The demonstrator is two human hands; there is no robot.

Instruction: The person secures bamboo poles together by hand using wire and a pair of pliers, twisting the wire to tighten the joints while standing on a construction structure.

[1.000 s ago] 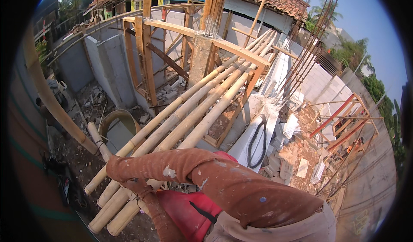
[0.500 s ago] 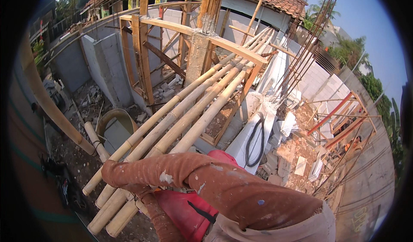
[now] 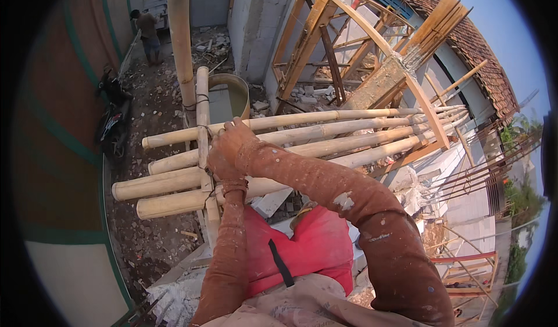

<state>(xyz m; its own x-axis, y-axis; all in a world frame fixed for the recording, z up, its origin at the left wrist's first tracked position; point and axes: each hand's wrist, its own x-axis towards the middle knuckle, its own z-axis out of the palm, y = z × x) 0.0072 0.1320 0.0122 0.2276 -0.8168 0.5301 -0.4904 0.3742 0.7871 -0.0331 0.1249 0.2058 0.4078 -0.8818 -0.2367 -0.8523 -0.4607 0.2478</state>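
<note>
Several long bamboo poles (image 3: 349, 132) lie side by side, reaching away to the right. A thinner cross pole (image 3: 202, 103) runs over their near ends and is tied to them with dark cord. My right hand (image 3: 232, 140) curls over the top pole right at this crossing. My left hand (image 3: 216, 169) sits just below it, closed around the cross pole where the cord wraps. Both sleeves are rust-brown and spattered with white. My red-clad knee (image 3: 308, 251) shows beneath my arms.
Far below, a person (image 3: 148, 33) stands on rubble beside a parked motorbike (image 3: 113, 118). A round tub of water (image 3: 229, 97) sits behind a thick upright bamboo post (image 3: 181, 42). Timber frames (image 3: 325, 42), a tiled roof (image 3: 471, 42) and rebar (image 3: 494, 164) lie to the right, an orange wall (image 3: 52, 153) to the left.
The view has swung left and downward. My right arm, earlier stretched across the foreground, now reaches to the pole ends, and both hands have come onto the tied crossing.
</note>
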